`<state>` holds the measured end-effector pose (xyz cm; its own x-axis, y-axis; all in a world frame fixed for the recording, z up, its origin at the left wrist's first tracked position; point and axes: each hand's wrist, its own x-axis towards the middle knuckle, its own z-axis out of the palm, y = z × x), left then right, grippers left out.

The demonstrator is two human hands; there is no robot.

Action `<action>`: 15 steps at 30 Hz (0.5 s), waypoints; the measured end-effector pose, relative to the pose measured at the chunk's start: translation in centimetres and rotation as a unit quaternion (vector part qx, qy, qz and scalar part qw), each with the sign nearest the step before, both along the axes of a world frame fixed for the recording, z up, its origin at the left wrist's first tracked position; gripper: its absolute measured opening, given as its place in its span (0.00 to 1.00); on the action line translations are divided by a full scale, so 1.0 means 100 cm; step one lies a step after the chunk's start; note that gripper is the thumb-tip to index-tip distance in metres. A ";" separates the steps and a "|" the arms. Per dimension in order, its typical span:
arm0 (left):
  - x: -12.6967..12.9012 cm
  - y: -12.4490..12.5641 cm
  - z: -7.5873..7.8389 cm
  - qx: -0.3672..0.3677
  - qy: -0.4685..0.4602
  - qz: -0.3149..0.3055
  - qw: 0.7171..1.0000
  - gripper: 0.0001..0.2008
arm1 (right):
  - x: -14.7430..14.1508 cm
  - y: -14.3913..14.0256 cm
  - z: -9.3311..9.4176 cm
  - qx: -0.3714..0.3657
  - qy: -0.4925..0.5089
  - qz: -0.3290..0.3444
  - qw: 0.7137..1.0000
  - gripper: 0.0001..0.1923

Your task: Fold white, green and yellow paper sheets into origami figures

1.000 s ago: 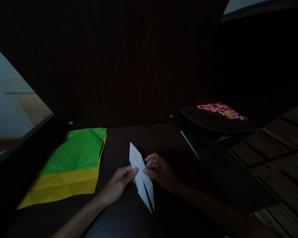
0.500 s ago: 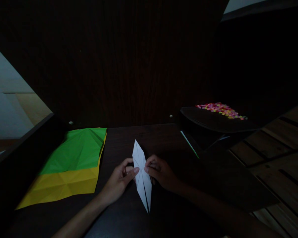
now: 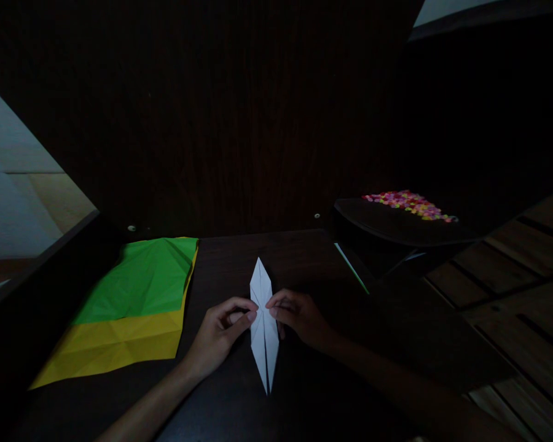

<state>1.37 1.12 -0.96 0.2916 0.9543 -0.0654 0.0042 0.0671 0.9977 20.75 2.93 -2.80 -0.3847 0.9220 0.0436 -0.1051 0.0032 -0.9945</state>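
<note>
A white folded paper (image 3: 263, 331), long and pointed at both ends with a split lower half, lies on the dark table (image 3: 239, 405). My left hand (image 3: 219, 334) pinches its left edge at the middle with thumb and forefinger. My right hand (image 3: 299, 316) pinches the right edge at the same height. The paper's long axis points straight away from me.
A creased green sheet (image 3: 142, 279) lies over a yellow sheet (image 3: 115, 347) at the left of the table. At the back right a dark tray (image 3: 396, 227) carries several small colourful pieces (image 3: 410, 204). A wooden slatted surface (image 3: 525, 288) is at the right. The scene is dim.
The white paper has turned clockwise from a slant to nearly straight up and down, with both hands staying on its middle.
</note>
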 end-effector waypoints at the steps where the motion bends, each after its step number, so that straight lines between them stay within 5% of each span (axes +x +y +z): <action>1: -0.001 0.000 0.000 -0.002 0.005 0.004 1.000 0.10 | 0.001 0.000 0.000 -0.004 0.005 0.004 1.000 0.06; 15: -0.008 -0.002 -0.005 -0.046 -0.066 -0.030 0.996 0.14 | 0.006 0.005 0.003 -0.024 0.062 0.035 0.997 0.07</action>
<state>0.61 0.96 -1.41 0.3598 0.9266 -0.1089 -0.1202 0.1618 0.9795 21.31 3.40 -2.46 -0.4434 0.8949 0.0510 -0.2257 -0.0564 -0.9726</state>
